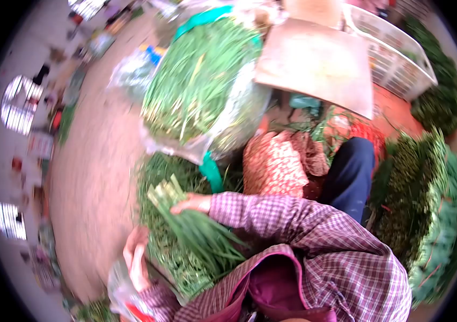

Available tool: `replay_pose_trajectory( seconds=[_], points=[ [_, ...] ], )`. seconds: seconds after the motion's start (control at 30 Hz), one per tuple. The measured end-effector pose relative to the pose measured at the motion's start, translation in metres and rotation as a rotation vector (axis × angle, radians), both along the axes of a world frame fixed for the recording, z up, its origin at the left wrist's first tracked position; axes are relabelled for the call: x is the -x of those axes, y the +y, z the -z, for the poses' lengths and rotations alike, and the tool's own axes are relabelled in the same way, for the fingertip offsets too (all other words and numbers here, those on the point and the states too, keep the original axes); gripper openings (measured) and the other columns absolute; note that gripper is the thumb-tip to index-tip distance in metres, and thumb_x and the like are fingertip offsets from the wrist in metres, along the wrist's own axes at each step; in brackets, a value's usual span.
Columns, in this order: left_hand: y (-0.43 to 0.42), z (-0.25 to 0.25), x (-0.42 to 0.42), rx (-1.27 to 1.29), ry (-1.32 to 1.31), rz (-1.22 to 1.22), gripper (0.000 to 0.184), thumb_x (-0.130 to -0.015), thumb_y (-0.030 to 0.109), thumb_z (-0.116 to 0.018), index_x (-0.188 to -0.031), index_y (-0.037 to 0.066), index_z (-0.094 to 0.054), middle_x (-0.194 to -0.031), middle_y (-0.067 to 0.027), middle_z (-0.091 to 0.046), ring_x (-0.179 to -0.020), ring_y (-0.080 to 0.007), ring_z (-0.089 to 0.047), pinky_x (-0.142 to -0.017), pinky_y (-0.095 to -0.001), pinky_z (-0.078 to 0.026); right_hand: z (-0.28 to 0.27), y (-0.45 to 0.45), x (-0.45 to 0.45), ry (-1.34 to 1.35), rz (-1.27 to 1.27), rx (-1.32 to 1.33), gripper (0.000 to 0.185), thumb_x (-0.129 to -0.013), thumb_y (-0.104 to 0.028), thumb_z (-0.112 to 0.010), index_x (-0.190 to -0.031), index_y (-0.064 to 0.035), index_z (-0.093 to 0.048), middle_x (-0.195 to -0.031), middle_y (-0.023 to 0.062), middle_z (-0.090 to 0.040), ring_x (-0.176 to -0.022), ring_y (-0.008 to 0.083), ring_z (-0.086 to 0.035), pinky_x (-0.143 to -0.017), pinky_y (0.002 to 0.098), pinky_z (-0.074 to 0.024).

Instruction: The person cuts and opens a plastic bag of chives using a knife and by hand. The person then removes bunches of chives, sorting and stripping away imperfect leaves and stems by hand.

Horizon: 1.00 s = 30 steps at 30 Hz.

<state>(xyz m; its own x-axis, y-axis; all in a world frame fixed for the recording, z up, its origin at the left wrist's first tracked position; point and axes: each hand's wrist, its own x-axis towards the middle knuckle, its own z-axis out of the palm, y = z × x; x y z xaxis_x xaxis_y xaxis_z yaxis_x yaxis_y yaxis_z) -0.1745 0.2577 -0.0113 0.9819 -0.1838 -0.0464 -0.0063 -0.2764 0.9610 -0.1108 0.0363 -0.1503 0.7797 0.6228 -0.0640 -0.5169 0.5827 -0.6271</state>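
My right hand is closed around a bunch of garlic chives, near its pale stem ends. The green leaves trail toward my lap. Lower left, my left hand is raised apart from the bunch. Its fingers are somewhat blurred but look spread, with nothing seen in them. Beneath both hands lies a layer of loose green leaves and trimmings. A clear plastic bag with a red mark is beside my left wrist.
Ahead, a large heap of chives rests on plastic sheeting. To the right are a wooden board, a white plastic crate and a red-and-white patterned sack. Stacked green bundles line the far right. Bare floor stretches left.
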Motion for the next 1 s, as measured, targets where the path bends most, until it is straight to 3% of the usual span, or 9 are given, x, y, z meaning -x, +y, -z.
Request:
replay_pose_trajectory(
  seconds=[0.07, 0.2, 0.3, 0.47, 0.67, 0.77, 0.9, 0.97, 1.0],
  points=[
    [-0.035, 0.001, -0.009, 0.186, -0.009, 0.109, 0.077, -0.081, 0.040, -0.063, -0.136, -0.007, -0.034, -0.132, -0.0259, -0.044, -0.123, -0.0337, -0.045, -0.102, -0.0424, -0.036, -0.006, 0.003, 0.001, -0.056, 0.086, 0.081, 0.037, -0.074, -0.022, -0.077, -0.106, -0.0077, -0.065, -0.094, 0.0017, -0.067, -0.083, 0.0107, -0.062, -0.077, 0.0273, -0.0503],
    [-0.071, 0.063, -0.020, 0.468, 0.166, -0.086, 0.062, -0.085, 0.026, -0.062, -0.133, -0.003, -0.037, -0.129, -0.0174, -0.047, -0.116, -0.0258, -0.049, -0.098, -0.0371, -0.041, -0.018, 0.007, 0.016, -0.292, 0.281, 0.099, 0.047, -0.074, -0.016, -0.074, -0.117, -0.0046, -0.058, -0.105, 0.0037, -0.065, -0.096, 0.0110, -0.057, -0.090, 0.0275, -0.0446],
    [-0.095, 0.068, -0.023, 0.555, 0.191, -0.092, 0.053, -0.087, 0.017, -0.058, -0.134, 0.000, -0.038, -0.128, -0.0158, -0.047, -0.116, -0.0242, -0.048, -0.097, -0.0351, -0.042, -0.022, 0.005, 0.022, -0.470, 0.498, 0.245, 0.051, -0.070, -0.020, -0.073, -0.116, -0.0050, -0.058, -0.100, 0.0069, -0.066, -0.091, 0.0137, -0.060, -0.087, 0.0285, -0.0458],
    [-0.100, 0.063, -0.023, 0.683, 0.286, -0.154, 0.050, -0.090, 0.017, -0.054, -0.134, -0.001, -0.038, -0.130, -0.0159, -0.046, -0.117, -0.0244, -0.047, -0.099, -0.0366, -0.041, -0.046, -0.012, 0.034, -0.604, 0.508, 0.676, 0.067, -0.062, -0.033, -0.071, -0.118, -0.0004, -0.053, -0.098, 0.0187, -0.062, -0.090, 0.0321, -0.061, -0.081, 0.0371, -0.0471],
    [-0.106, 0.051, -0.008, 0.856, 0.459, -0.235, 0.048, -0.094, 0.020, -0.048, -0.136, 0.000, -0.036, -0.132, -0.0171, -0.043, -0.120, -0.0255, -0.045, -0.102, -0.0380, -0.038, -0.042, -0.016, 0.038, -0.609, 0.509, 0.465, 0.057, -0.070, -0.033, -0.069, -0.115, 0.0003, -0.056, -0.097, 0.0170, -0.064, -0.090, 0.0259, -0.062, -0.080, 0.0347, -0.0479],
    [-0.112, 0.061, 0.015, 0.372, -0.042, -0.175, 0.044, -0.095, 0.017, -0.046, -0.135, 0.002, -0.038, -0.134, -0.0190, -0.039, -0.119, -0.0266, -0.045, -0.101, -0.0381, -0.038, -0.045, -0.028, 0.044, -0.591, 0.473, 0.374, 0.050, -0.080, -0.038, -0.064, -0.112, 0.0001, -0.057, -0.096, 0.0156, -0.065, -0.091, 0.0226, -0.062, -0.080, 0.0350, -0.0478],
    [-0.124, 0.060, 0.018, 0.425, -0.253, -0.035, 0.045, -0.092, 0.006, -0.048, -0.135, 0.000, -0.037, -0.130, -0.0179, -0.040, -0.115, -0.0290, -0.048, -0.099, -0.0395, -0.040, -0.051, -0.042, 0.044, -0.547, 0.658, 0.477, 0.053, -0.086, -0.044, -0.055, -0.111, 0.0026, -0.057, -0.097, 0.0183, -0.063, -0.090, 0.0278, -0.062, -0.079, 0.0380, -0.0469],
    [-0.119, 0.062, 0.011, -0.230, -0.761, 0.137, 0.045, -0.091, 0.007, -0.048, -0.135, 0.002, -0.039, -0.128, -0.0185, -0.040, -0.119, -0.0291, -0.044, -0.100, -0.0401, -0.039, -0.051, -0.043, 0.042, -0.592, 0.774, 0.641, 0.054, -0.086, -0.045, -0.054, -0.110, 0.0041, -0.056, -0.098, 0.0203, -0.060, -0.091, 0.0328, -0.061, -0.079, 0.0405, -0.0464],
    [-0.119, 0.068, 0.010, -0.236, -0.758, 0.132, 0.045, -0.091, 0.007, -0.048, -0.135, 0.002, -0.039, -0.128, -0.0185, -0.040, -0.119, -0.0291, -0.044, -0.100, -0.0401, -0.039, -0.048, -0.044, 0.042, -0.606, 0.776, 0.668, 0.054, -0.087, -0.044, -0.054, -0.111, 0.0044, -0.056, -0.098, 0.0214, -0.059, -0.090, 0.0358, -0.060, -0.078, 0.0419, -0.0461]
  ],
)
